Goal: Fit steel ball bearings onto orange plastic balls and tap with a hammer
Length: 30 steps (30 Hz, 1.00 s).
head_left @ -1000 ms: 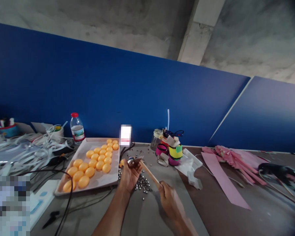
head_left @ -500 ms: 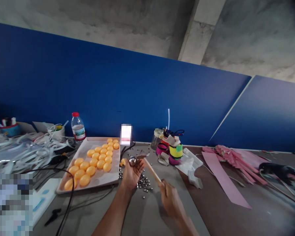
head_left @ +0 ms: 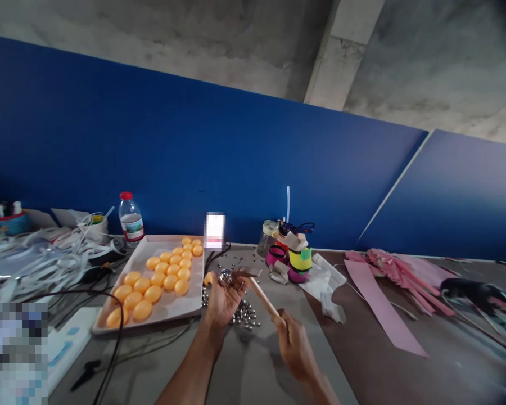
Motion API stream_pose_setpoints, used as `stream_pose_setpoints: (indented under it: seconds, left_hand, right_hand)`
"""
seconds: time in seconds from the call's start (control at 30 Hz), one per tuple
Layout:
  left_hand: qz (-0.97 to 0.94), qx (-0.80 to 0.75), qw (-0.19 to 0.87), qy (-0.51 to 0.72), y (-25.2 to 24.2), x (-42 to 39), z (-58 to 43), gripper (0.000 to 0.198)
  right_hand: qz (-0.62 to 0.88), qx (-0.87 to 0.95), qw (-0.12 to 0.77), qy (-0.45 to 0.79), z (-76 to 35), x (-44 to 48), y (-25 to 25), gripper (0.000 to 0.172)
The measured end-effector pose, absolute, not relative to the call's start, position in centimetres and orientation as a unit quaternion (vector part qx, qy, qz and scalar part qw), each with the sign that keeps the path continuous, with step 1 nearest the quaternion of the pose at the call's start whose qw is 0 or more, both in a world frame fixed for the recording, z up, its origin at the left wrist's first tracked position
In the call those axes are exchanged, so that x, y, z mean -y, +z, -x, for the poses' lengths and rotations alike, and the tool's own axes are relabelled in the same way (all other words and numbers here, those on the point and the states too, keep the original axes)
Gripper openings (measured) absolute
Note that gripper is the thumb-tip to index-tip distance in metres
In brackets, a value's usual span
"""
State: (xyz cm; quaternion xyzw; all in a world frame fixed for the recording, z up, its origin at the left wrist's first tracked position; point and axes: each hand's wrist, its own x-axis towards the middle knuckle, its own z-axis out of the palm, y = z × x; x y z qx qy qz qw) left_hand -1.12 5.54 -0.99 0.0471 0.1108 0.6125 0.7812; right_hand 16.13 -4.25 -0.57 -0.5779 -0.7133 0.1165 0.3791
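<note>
My left hand (head_left: 223,301) is palm up with its fingers curled, holding a rounded, shiny silver piece (head_left: 225,277) near the thumb. Whether this is one ball or a cluster of small balls, I cannot tell. In my right hand (head_left: 294,340) is a hammer-like tool (head_left: 265,299) with a pale stick handle. The tool's dark crosswise head is close to the left fingertips; contact is unclear. Small shiny metal balls (head_left: 248,320) lie loose on the table beneath and beside the left hand. An orange piece (head_left: 208,278) sits just left of that hand.
To the left, a shallow white tray (head_left: 168,306) carries several orange balls. Behind it stands a red-capped bottle (head_left: 131,222). A bright phone-like screen (head_left: 215,230), glass jar (head_left: 266,239) and tape rolls (head_left: 300,260) line the back. Pink strips (head_left: 383,306) lie right; a black cable (head_left: 120,337) crosses the left front.
The tool's head, blurred before, now shows more clearly and has come slightly lower by the left fingers. Both hands keep their holds. The whole view has shifted a little.
</note>
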Motion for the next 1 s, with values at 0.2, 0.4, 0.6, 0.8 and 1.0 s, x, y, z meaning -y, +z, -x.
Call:
stream_pose_setpoints:
  seconds: [0.2, 0.4, 0.6, 0.8, 1.0]
  left_hand:
    - [-0.061, -0.126, 0.783, 0.606, -1.2, -5.6, 1.3, 0.059]
    - [-0.082, -0.116, 0.781, 0.608, -0.9, -5.2, 0.9, 0.054]
    - [-0.096, -0.098, 0.775, 0.616, -0.8, -5.3, 1.2, 0.034]
    - [-0.079, -0.103, 0.760, 0.636, -1.1, -5.7, 1.4, 0.030]
    - [-0.079, -0.101, 0.770, 0.625, -0.7, -5.4, 1.2, 0.023]
  right_hand:
    - [0.593, 0.702, 0.367, 0.142, -16.4, 4.2, -0.9, 0.039]
    - [0.584, 0.710, 0.367, 0.140, -16.0, 4.4, -0.8, 0.037]
    - [0.581, 0.706, 0.388, 0.119, -15.7, 4.4, -0.2, 0.040]
    - [0.595, 0.700, 0.377, 0.118, -16.1, 4.1, -0.6, 0.039]
    - [0.601, 0.724, 0.320, 0.105, -15.4, 4.6, -0.7, 0.034]
